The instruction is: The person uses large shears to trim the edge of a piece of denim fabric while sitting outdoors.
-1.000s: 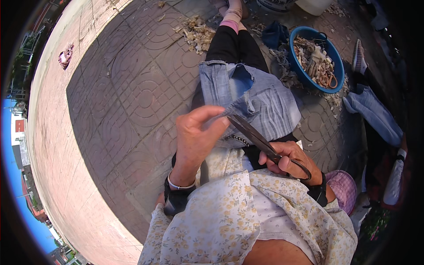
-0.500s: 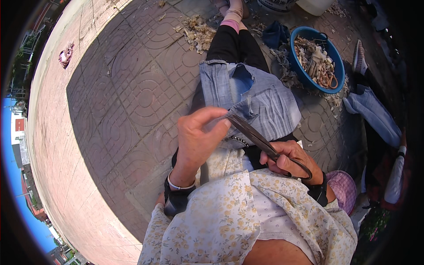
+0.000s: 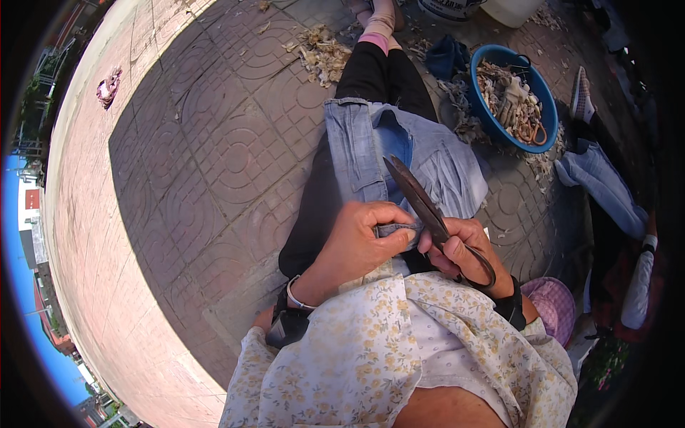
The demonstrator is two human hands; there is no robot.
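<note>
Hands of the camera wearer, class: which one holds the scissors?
The right hand, wrapped around the handles of the dark scissors; the left hand has no scissors, pinching denim cloth instead.

Wide passage left of left hand [image 3: 365,241], over shaded paving [image 3: 214,157]! Between hands, tight squeeze: right hand [image 3: 467,250] just beside left, scissors [image 3: 421,199] jutting forward over denim [image 3: 453,178], barring direct crossing. Beyond right hand, gap above paving runs forward, then blue basin [image 3: 551,118]: raised rim blocks low path.
</note>
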